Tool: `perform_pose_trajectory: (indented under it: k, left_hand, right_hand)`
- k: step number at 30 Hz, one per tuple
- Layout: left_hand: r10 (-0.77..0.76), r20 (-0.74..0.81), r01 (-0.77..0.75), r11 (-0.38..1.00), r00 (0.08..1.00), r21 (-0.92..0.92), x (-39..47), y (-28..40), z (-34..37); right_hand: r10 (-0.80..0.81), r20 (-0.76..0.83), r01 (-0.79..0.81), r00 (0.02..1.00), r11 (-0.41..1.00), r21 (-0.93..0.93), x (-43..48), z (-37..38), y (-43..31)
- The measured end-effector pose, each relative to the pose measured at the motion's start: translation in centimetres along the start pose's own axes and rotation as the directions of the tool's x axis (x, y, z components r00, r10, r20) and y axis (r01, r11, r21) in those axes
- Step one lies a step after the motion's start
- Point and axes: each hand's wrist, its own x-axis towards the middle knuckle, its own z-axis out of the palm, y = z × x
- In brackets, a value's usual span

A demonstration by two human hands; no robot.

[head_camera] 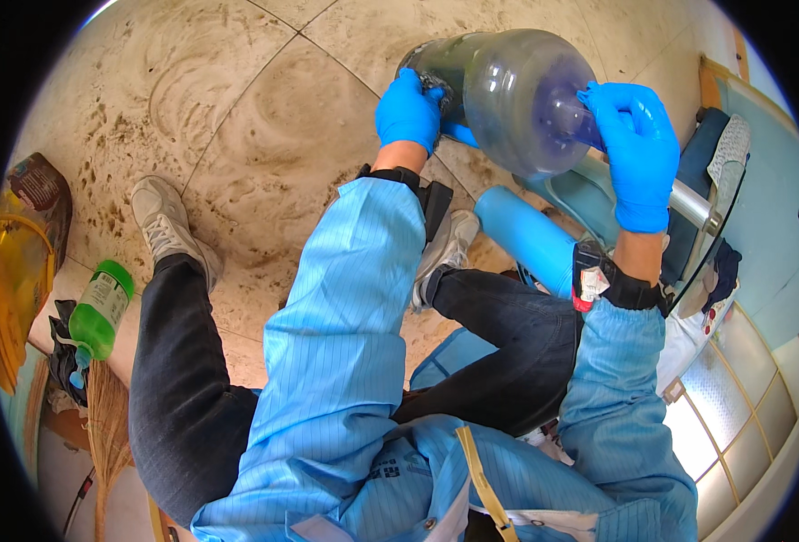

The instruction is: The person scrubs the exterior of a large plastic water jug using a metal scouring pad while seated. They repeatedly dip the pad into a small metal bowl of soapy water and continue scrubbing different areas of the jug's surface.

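A large translucent plastic water-cooler bottle (pixel 508 95) lies on its side at the top of the head view, its neck towards the right. My right hand (pixel 637 149), in a blue glove, grips the bottle at its neck. My left hand (pixel 410 112), gloved in blue as well, presses a grey scouring pad, apparently of metal mesh (pixel 435 87), against the bottle's wall near its base; the fingers partly hide the pad. Something blue and narrow shows beneath the bottle beside my left hand.
Dirty floor tiles (pixel 264 129) carry smears of brown grime. A blue cylinder (pixel 525 230) lies below the bottle. At the left are a green bottle (pixel 101 311), a straw broom (pixel 106 427) and a yellow container (pixel 16 271). A metal tube (pixel 691 203) is near my right wrist.
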Motion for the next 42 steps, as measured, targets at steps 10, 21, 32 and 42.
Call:
perform_pose_trajectory:
  k: [10,21,32,42]
  left_hand:
    - [-0.515,-0.103,0.27,0.597,0.851,-0.755,3.1,-4.2,-4.8]
    - [-0.219,0.102,0.237,0.942,0.97,-0.236,1.3,-0.9,-1.8]
    - [-0.01,0.188,0.002,0.999,0.982,0.044,-0.8,0.5,-3.1]
    - [0.03,0.373,-0.145,0.948,0.927,0.283,0.6,2.9,-1.6]
  right_hand:
    - [0.036,0.061,-0.033,0.997,0.998,-0.057,0.2,-0.3,0.1]
    - [-0.028,-0.013,0.028,1.0,1.0,-0.013,0.3,-0.1,0.3]
    - [0.004,0.003,-0.004,1.0,0.999,0.052,0.0,0.0,0.3]
    - [0.02,-0.017,-0.019,1.0,0.995,0.094,0.2,0.2,0.6]
